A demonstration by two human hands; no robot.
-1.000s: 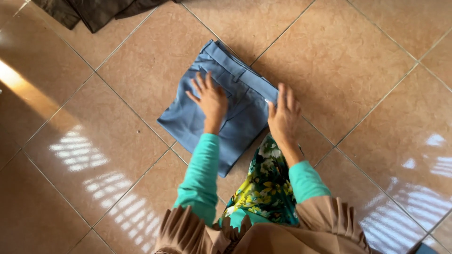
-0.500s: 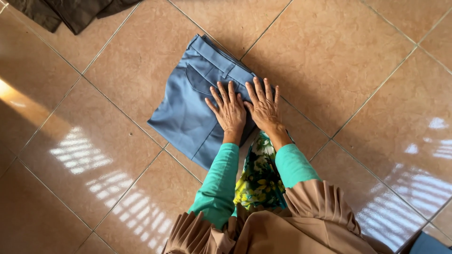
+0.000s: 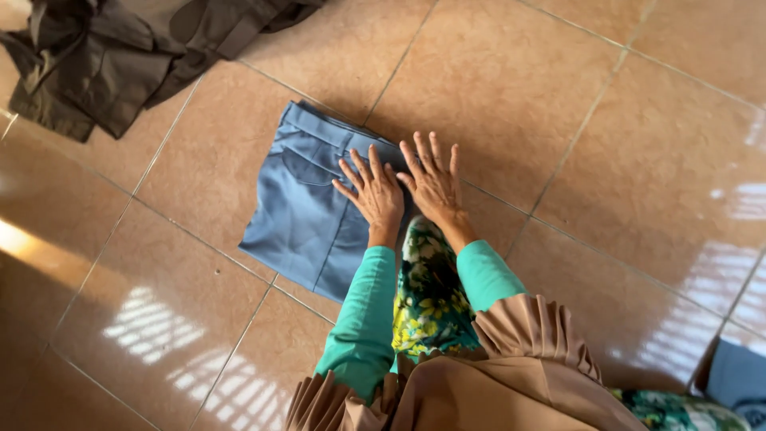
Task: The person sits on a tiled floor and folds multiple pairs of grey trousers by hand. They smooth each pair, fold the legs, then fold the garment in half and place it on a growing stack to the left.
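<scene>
A folded pair of blue trousers [image 3: 307, 211] lies flat on the tiled floor [image 3: 558, 128]. My left hand [image 3: 373, 191] rests palm down on the right part of the fold, fingers spread. My right hand [image 3: 432, 179] lies flat just beside it at the fold's right edge, fingers spread as well. Neither hand grips anything. Teal sleeves cover both forearms, and a floral cloth [image 3: 431, 291] on my lap shows between them.
A heap of dark brown clothes [image 3: 120, 56] lies at the top left on the floor. A bit of blue fabric [image 3: 738, 375] shows at the bottom right edge. Sunlight patches fall on the glossy tiles.
My hands, first apart on the fold's two sides, have come together on its right part. The view has shifted, so the dark clothes now show more at the top left.
</scene>
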